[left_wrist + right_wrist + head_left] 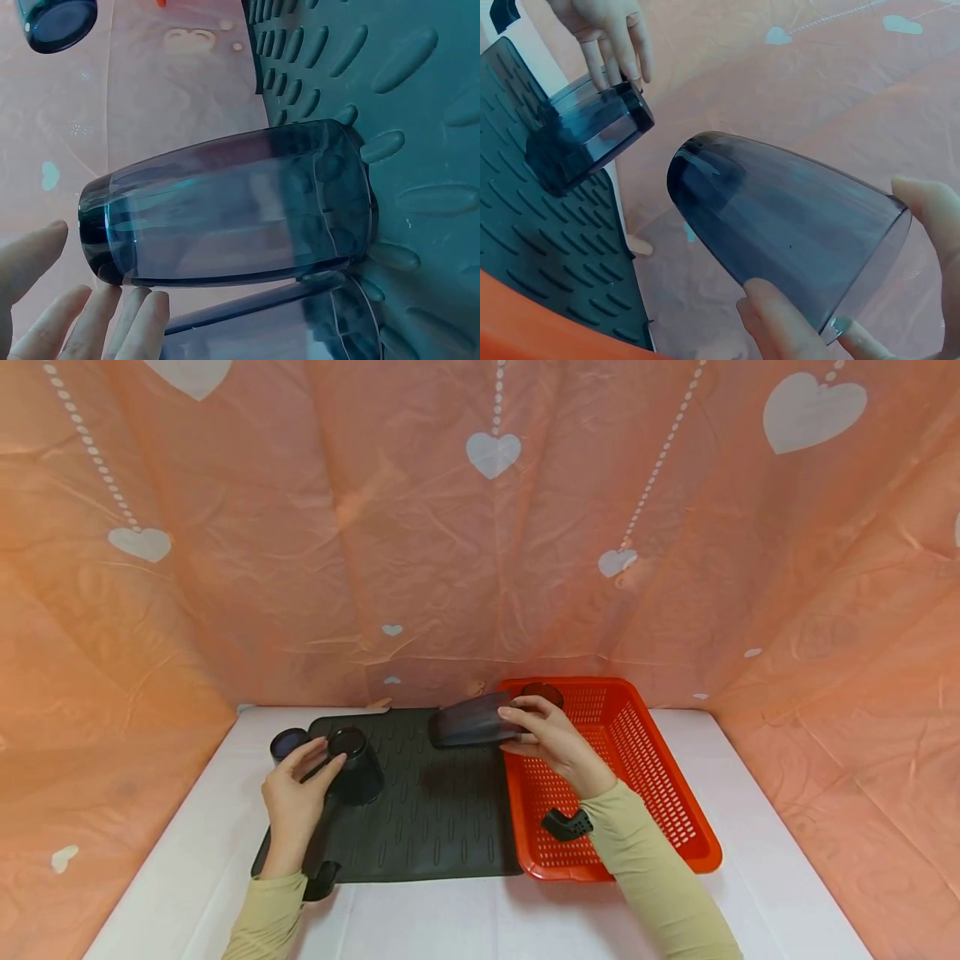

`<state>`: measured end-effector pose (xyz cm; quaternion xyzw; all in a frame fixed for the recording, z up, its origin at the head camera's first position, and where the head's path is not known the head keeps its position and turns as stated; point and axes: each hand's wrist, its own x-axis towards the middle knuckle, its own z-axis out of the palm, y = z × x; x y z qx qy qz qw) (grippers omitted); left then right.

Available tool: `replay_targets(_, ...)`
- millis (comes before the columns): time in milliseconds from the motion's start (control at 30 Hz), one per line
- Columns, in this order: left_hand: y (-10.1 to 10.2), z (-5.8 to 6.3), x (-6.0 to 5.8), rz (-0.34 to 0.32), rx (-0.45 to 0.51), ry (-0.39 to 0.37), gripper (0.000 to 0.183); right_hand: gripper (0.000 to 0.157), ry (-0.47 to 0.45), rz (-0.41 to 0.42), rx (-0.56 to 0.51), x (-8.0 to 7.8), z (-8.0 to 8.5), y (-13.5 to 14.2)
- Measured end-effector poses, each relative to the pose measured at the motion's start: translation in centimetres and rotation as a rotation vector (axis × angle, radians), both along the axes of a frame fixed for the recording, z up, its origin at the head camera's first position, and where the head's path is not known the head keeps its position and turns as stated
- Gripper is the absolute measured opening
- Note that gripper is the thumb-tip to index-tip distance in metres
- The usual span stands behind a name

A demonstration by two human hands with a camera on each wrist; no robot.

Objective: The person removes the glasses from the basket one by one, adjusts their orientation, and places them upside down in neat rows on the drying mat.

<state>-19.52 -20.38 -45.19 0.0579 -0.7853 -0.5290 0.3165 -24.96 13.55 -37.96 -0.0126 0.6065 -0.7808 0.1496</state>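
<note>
Tinted cup (465, 721), gripped at its rim end by the right hand (553, 742) above the mat (435, 835), seems light, rigid, slippery, best held around the wall, while the left hand (291, 793), fingers loose, grips nothing

The right hand (939, 232) grips a smoky tumbler (780, 225), the left hand (611, 26) at an upturned glass (592, 135).

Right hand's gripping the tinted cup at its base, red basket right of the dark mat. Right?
Wrong end: the right hand grips the tinted cup at its rim end, as the right wrist view shows. The red basket is indeed right of the dark mat.
</note>
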Motion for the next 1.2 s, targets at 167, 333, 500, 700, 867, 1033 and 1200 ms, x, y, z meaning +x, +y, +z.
replay_targets(167,0.1,0.3,0.2,-0.007,0.021,0.016,0.04,0.053,0.002,0.01,0.011,-0.1,-0.2,-0.2)
replay_targets(333,0.1,0.6,0.2,-0.02,0.051,0.042,0.039,0.048,0.007,0.015,0.009,-0.2,-0.5,-0.3)
replay_targets(500,0.2,1.0,0.4,-0.035,0.075,0.058,0.039,0.05,0.001,0.012,0.01,-0.2,-0.5,-0.4)
replay_targets(700,0.9,2.4,1.0,-0.043,0.097,0.061,0.039,0.052,0.001,0.014,0.008,-0.2,-0.5,-0.4)
replay_targets(867,2.2,4.7,2.2,-0.05,0.112,0.069,0.037,0.055,-0.01,0.011,0.007,-0.1,-0.6,-0.3)
replay_targets(1033,2.8,5.3,2.1,-0.084,0.158,0.094,0.037,0.059,-0.022,0.006,-0.007,-0.3,-0.7,-0.3)
replay_targets(1200,3.1,5.3,1.5,-0.123,0.196,0.08,0.037,0.057,-0.016,0.011,0.001,-0.4,-0.8,-0.3)
